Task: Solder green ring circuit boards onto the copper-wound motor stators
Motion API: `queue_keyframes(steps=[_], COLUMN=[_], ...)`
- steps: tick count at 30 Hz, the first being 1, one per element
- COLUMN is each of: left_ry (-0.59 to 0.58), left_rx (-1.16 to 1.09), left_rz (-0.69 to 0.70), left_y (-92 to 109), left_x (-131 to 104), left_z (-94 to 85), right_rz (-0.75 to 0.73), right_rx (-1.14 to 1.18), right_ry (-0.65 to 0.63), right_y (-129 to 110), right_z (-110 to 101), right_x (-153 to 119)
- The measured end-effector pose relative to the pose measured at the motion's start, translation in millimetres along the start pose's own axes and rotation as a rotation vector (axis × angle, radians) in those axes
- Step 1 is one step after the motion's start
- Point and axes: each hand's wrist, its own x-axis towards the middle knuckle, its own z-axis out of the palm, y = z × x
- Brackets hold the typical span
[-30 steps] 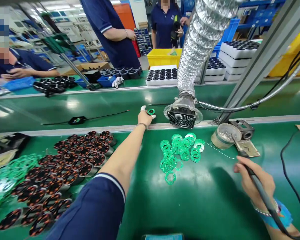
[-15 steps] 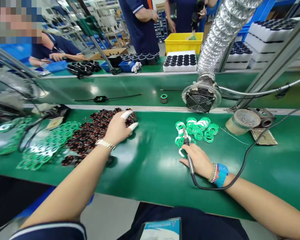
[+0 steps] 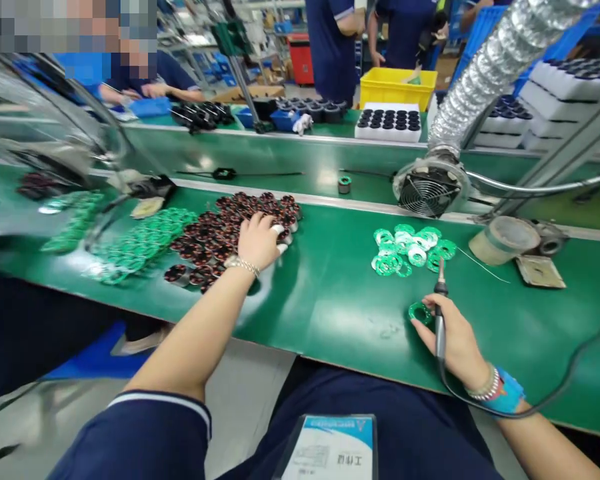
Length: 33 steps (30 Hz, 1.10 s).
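Note:
My left hand (image 3: 260, 243), with white covers on the thumb and a fingertip, lies over the right part of a pile of copper-wound motor stators (image 3: 200, 247). Its fingers are apart and touch the stators; whether one is between them is hidden. In my right hand (image 3: 455, 337) is a soldering iron (image 3: 440, 327), its tip pointing away from me. Thumb and fingertip of that hand also pinch a green ring-shaped circuit board (image 3: 419, 313). Beyond it lies a loose heap of similar green and white ring boards (image 3: 405, 245).
Sheets of green ring boards (image 3: 145, 243) lie left of the stators. A single stator (image 3: 345, 185) stands near the ledge. At the back right are a fan (image 3: 425, 190) on a foil duct, a round pot (image 3: 505, 240) and a square tin (image 3: 540, 272). The iron's cable trails right. People work across the bench.
My right hand has drawn back from the heap toward me, with a ring board now in its fingers beside the iron. My left hand has shifted over the stators. The view has swung left.

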Motion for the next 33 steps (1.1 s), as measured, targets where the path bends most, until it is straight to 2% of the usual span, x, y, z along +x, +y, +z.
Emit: queue_keyframes(steps=[3, 6, 8, 10, 13, 16, 18, 20, 24, 26, 29, 33], left_ry=[-0.016, -0.030, -0.080, -0.168, -0.198, -0.244, -0.295, -0.293, -0.201, -0.253, -0.323, -0.268], left_rx=[-0.004, -0.100, -0.208, -0.342, -0.386, -0.470, -0.611, -0.726, -0.739, -0.732, -0.764, -0.871], left_rz=[0.000, 0.092, 0.214, 0.344, 0.310, 0.261, 0.288, 0.289, 0.255, 0.338, 0.425, 0.373], left_y=[1.5, 14.6, 37.9, 70.4, 119.0, 145.0, 145.9, 137.6, 117.1, 114.3, 122.5, 143.4], left_x=[14.7, 6.2, -13.2, -39.8, -81.6, -114.4, -128.1, -133.7, -123.6, -114.3, -104.1, -101.0], left_z=[10.7, 5.9, -5.9, -19.7, -34.9, -39.5, -38.1, -34.5, -22.4, -15.2, -6.1, -0.7], right_rz=[0.008, -0.022, -0.057, -0.078, -0.066, -0.052, -0.054, -0.062, -0.080, -0.089, -0.126, -0.177], right_rx=[-0.018, -0.012, -0.004, -0.011, -0.026, 0.002, 0.038, 0.076, 0.149, 0.187, 0.235, 0.247], right_ry=[-0.036, -0.082, -0.115, -0.145, -0.159, -0.125, -0.087, -0.064, -0.051, -0.053, -0.072, -0.101], right_y=[-5.3, -13.9, -21.4, -28.2, -32.9, -30.9, -29.1, -29.4, -38.5, -45.6, -56.4, -65.5], right_z=[1.4, 7.5, 13.0, 18.3, 22.0, 18.8, 14.3, 9.9, 8.6, 13.0, 23.7, 36.0], right_x=[-14.8, -23.9, -26.1, -25.8, -23.1, -21.3, -21.1, -20.5, -14.2, -7.7, 4.8, 20.4])
